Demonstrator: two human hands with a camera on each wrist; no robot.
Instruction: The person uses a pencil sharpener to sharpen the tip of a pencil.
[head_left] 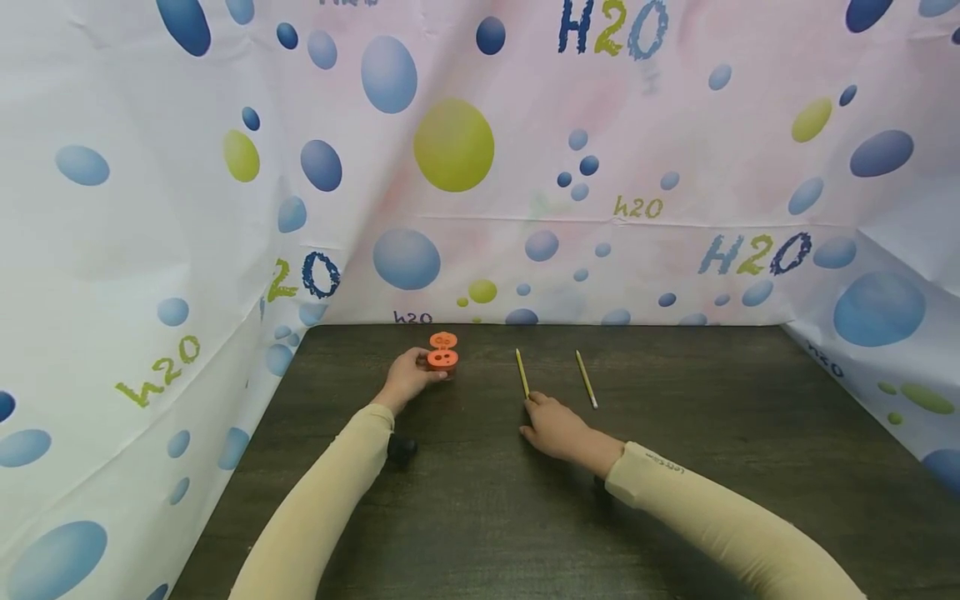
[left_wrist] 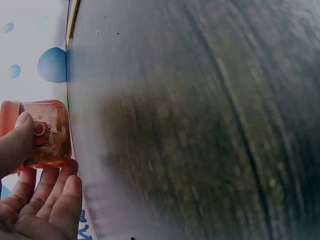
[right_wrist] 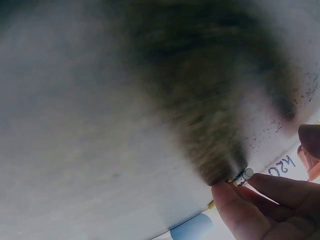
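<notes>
An orange two-hole pencil sharpener (head_left: 442, 358) with its lid flipped up is in my left hand (head_left: 408, 379) at the back left. In the left wrist view its see-through body (left_wrist: 52, 132) shows shavings inside, the thumb on its front and the fingers beneath. My right hand (head_left: 558, 427) reaches to the near end of a yellow pencil (head_left: 522, 373) that lies on the table. The right wrist view shows fingers (right_wrist: 240, 210) touching it beside its white eraser (right_wrist: 247, 173), with the thumb apart from it.
A second yellow pencil (head_left: 587, 379) with a white eraser lies to the right of the first. The dark wooden table (head_left: 480, 517) meets a white backdrop (head_left: 525, 100) with blue and green dots at its back and sides.
</notes>
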